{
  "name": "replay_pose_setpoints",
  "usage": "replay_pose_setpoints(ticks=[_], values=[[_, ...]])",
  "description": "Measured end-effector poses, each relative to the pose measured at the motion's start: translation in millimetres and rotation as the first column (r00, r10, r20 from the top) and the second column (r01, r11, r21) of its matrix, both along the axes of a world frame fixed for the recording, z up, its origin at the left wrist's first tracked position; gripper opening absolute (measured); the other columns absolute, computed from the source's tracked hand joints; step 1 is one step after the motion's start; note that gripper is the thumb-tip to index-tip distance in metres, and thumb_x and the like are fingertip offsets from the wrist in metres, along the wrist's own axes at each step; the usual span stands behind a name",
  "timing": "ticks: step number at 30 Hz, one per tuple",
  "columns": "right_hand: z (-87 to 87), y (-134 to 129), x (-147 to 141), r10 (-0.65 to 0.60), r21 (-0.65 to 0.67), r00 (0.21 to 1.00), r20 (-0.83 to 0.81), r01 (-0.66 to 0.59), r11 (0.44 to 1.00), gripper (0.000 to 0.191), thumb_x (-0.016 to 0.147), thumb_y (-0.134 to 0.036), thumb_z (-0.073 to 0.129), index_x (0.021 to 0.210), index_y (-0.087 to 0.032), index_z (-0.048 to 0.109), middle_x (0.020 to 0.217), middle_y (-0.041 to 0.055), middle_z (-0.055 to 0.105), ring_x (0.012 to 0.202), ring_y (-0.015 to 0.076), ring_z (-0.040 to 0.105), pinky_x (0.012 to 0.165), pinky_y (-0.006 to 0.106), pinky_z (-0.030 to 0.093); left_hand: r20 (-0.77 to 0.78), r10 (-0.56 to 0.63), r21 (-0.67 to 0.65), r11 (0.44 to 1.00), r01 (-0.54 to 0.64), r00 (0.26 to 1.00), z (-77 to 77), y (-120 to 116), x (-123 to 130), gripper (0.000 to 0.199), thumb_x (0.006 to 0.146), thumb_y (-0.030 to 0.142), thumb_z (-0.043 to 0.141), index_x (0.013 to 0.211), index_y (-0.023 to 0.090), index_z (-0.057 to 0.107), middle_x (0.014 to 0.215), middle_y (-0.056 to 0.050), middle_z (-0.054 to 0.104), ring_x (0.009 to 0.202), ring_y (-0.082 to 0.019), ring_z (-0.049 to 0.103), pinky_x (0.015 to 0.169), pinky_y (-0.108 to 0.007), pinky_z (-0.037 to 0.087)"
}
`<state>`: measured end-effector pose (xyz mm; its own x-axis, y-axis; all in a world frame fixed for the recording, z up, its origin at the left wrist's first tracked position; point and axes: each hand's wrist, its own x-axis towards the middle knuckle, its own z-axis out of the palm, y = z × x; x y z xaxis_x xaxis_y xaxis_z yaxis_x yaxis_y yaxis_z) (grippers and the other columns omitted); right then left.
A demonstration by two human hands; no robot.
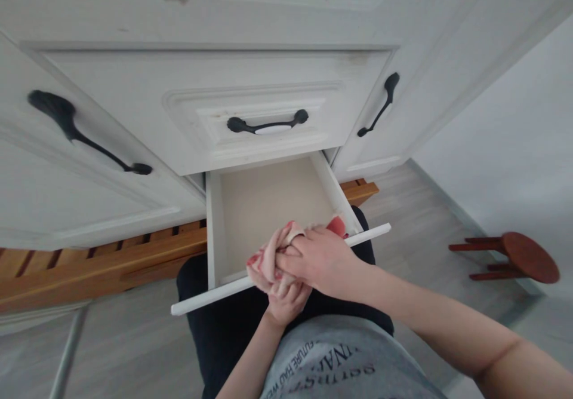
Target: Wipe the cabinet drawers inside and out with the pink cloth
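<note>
A bunched pink-and-red cloth [268, 261] is in both hands over the front edge of the pulled-out white drawer [215, 232]. My right hand [324, 261] lies over the cloth from above, its fingers curled round it. Below it, my left hand [289, 303] grips the lower part of the cloth at the outer side of the drawer front [210, 296]. A red corner of the cloth sticks out past my right hand. The drawer's pale bottom [268, 196] shows behind the cloth. My fingertips are partly hidden in the folds.
Above is a closed drawer with a dark handle [268, 127]. Cabinet doors with a left handle [85, 136] and a right handle [380, 106] flank it. A slatted wooden bench [161, 261] runs beneath. A reddish-brown stool [532, 258] lies on its side at right.
</note>
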<state>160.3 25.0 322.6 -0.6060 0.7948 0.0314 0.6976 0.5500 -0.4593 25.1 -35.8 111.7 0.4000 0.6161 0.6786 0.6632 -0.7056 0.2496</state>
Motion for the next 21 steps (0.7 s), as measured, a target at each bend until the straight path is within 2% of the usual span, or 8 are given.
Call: replay_pose_setpoints(ticks=[2, 4, 9, 11, 13, 16, 19, 21], values=[[-0.1, -1.0, 43.4, 0.019, 0.184, 0.986, 0.166, -0.050, 0.982, 0.031, 0.104, -0.032, 0.047, 0.128, -0.029, 0.067, 0.117, 0.0111, 0.069, 0.101, 0.0254, 0.060, 0.092, 0.045, 0.045, 0.031, 0.015, 0.121, 0.992, -0.019, 0.999, 4.5, -3.5, -8.3, 0.036, 0.076, 0.013, 0.076, 0.103, 0.037, 0.074, 0.089, 0.004, 0.073, 0.086, -0.014, 0.063, 0.087, -0.030, 0.046], [-2.0, -3.3, 81.5, -0.002, 0.335, 0.960, 0.280, -0.096, 0.937, 0.031, 0.103, -0.030, 0.051, 0.130, -0.030, 0.065, 0.116, 0.0098, 0.069, 0.101, 0.0251, 0.060, 0.090, 0.043, 0.045, 0.027, 0.041, 0.177, 0.983, -0.045, 0.999, 12.5, -3.4, -9.3, 0.035, 0.078, 0.011, 0.073, 0.105, 0.033, 0.075, 0.090, 0.003, 0.074, 0.085, -0.014, 0.063, 0.088, -0.030, 0.044], [-11.7, -12.3, 150.3, -0.104, 0.481, 0.943, 0.317, -0.065, 0.874, 0.025, 0.095, -0.022, 0.059, 0.117, -0.028, 0.070, 0.099, 0.0085, 0.069, 0.095, 0.0253, 0.058, 0.085, 0.040, 0.046, -0.095, 0.101, 0.189, 0.979, -0.082, 0.990, 29.1, 0.3, -2.7, 0.043, 0.079, 0.019, 0.079, 0.119, 0.034, 0.074, 0.100, 0.002, 0.076, 0.086, -0.013, 0.064, 0.091, -0.027, 0.044], [-21.2, -18.3, 167.0, -0.178, 0.530, 0.947, 0.266, 0.010, 0.848, 0.020, 0.096, -0.024, 0.055, 0.111, -0.026, 0.069, 0.099, 0.0097, 0.067, 0.094, 0.0262, 0.058, 0.082, 0.041, 0.048, -0.080, 0.111, 0.183, 0.978, -0.094, 0.991, 28.9, -0.4, -1.2, 0.043, 0.077, 0.022, 0.082, 0.118, 0.036, 0.075, 0.099, 0.003, 0.075, 0.085, -0.012, 0.063, 0.093, -0.027, 0.044], [-35.7, -26.3, 176.2, -0.291, 0.582, 0.944, 0.154, 0.152, 0.799, 0.019, 0.099, -0.030, 0.050, 0.110, -0.023, 0.064, 0.097, 0.0103, 0.064, 0.092, 0.0266, 0.057, 0.075, 0.039, 0.049, -0.046, 0.118, 0.178, 0.978, -0.109, 0.992, 25.8, -1.9, -0.1, 0.042, 0.077, 0.021, 0.081, 0.116, 0.036, 0.075, 0.097, 0.003, 0.075, 0.086, -0.013, 0.063, 0.093, -0.027, 0.043], [-63.3, -38.6, 177.1, -0.469, 0.632, 0.881, -0.066, 0.400, 0.663, 0.019, 0.100, -0.038, 0.049, 0.107, -0.023, 0.058, 0.092, 0.0079, 0.057, 0.087, 0.0262, 0.056, 0.068, 0.038, 0.050, -0.012, 0.124, 0.174, 0.977, -0.120, 0.992, 20.0, -3.8, 1.0, 0.041, 0.078, 0.017, 0.079, 0.114, 0.037, 0.076, 0.095, 0.003, 0.076, 0.087, -0.014, 0.062, 0.092, -0.028, 0.043], [-89.0, -44.5, 171.5, -0.542, 0.612, 0.802, -0.252, 0.566, 0.553, 0.022, 0.095, -0.043, 0.057, 0.106, -0.023, 0.057, 0.093, 0.0076, 0.057, 0.092, 0.0284, 0.057, 0.076, 0.045, 0.053, -0.004, 0.121, 0.177, 0.977, -0.118, 0.993, 17.2, -3.8, 1.1, 0.043, 0.078, 0.016, 0.078, 0.116, 0.035, 0.076, 0.096, 0.002, 0.076, 0.089, -0.014, 0.061, 0.094, -0.028, 0.043], [-101.6, -43.7, 170.0, -0.550, 0.527, 0.748, -0.371, 0.657, 0.538, 0.029, 0.092, -0.045, 0.060, 0.110, -0.022, 0.059, 0.100, 0.0098, 0.061, 0.100, 0.0315, 0.060, 0.085, 0.052, 0.054, 0.004, 0.113, 0.183, 0.977, -0.112, 0.994, 17.6, -2.4, 1.1, 0.043, 0.078, 0.015, 0.078, 0.117, 0.034, 0.076, 0.095, 0.002, 0.076, 0.089, -0.014, 0.061, 0.095, -0.028, 0.042]])
